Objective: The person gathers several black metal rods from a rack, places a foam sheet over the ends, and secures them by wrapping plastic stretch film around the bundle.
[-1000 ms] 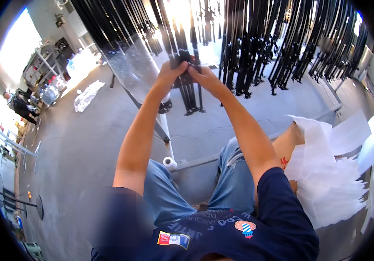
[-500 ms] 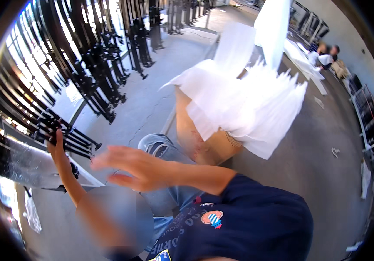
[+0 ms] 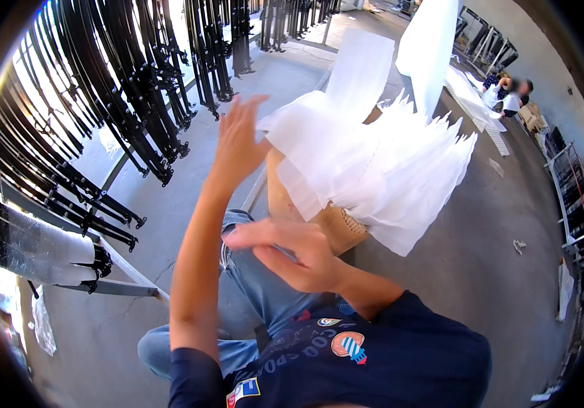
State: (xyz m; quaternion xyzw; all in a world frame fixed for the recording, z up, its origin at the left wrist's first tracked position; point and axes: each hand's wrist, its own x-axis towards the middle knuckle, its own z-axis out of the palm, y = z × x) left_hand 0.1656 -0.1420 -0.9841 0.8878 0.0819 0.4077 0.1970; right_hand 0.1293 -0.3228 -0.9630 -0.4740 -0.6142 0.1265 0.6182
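Observation:
My left hand (image 3: 239, 144) is raised at the left edge of a stack of thin white sheets (image 3: 380, 160), its fingers apart and nothing visible in it; whether it touches the sheets I cannot tell. The sheets drape over the top of a brown cardboard box (image 3: 285, 187). Above my knee, in front of the box, my right hand (image 3: 295, 250) reaches leftward with fingers stretched out and the thumb lower, slightly blurred. No object shows in it.
Many black metal bars (image 3: 129, 88) hang in rows at the left. Below them, bundles wrapped in clear film (image 3: 47, 251) lie on a metal frame. A large white wrapped shape (image 3: 428, 51) stands behind the box. Far right, a person (image 3: 506, 95) sits near racks along the wall.
My left hand has left the black bars at the left and swung up and right to the white sheets. My right hand has shifted right, toward the box.

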